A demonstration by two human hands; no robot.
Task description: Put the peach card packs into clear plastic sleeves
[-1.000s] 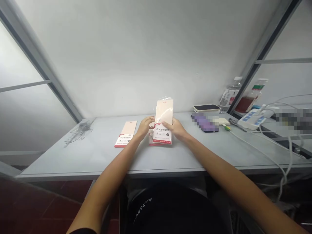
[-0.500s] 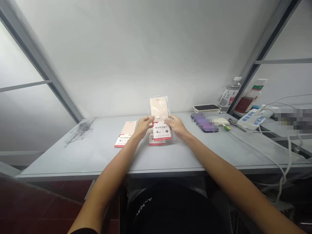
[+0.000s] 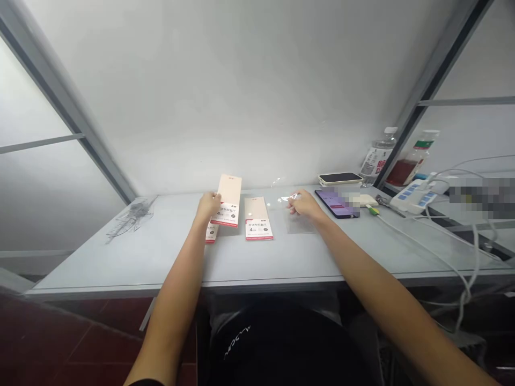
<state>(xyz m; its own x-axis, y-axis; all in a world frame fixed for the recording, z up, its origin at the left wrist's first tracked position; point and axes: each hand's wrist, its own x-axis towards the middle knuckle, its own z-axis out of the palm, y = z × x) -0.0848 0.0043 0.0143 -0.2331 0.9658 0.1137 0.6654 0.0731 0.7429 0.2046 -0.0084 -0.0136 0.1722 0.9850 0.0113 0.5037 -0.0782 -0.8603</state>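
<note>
My left hand (image 3: 210, 206) grips the left edge of a pink-and-white packet (image 3: 228, 201) with a red bottom strip, raised above the desk. Partly beneath it and my hand lies another such packet (image 3: 211, 234). A third packet (image 3: 258, 219) rests flat on the desk, right of the raised one. My right hand (image 3: 302, 204) is closed on a clear plastic sleeve (image 3: 300, 222), which hangs just right of the third packet.
On the grey desk (image 3: 161, 268), a black scribbled mark (image 3: 132, 217) shows at left. At right are a purple-screened phone (image 3: 336, 203), a second phone (image 3: 340, 178), two bottles (image 3: 378, 158) (image 3: 412, 158), a power strip (image 3: 418, 194) and white cables.
My hands have moved apart. The packet has come out of its clear sleeve and gone left with my left hand, while the sleeve has moved right with my right hand, uncovering the packet beneath.
</note>
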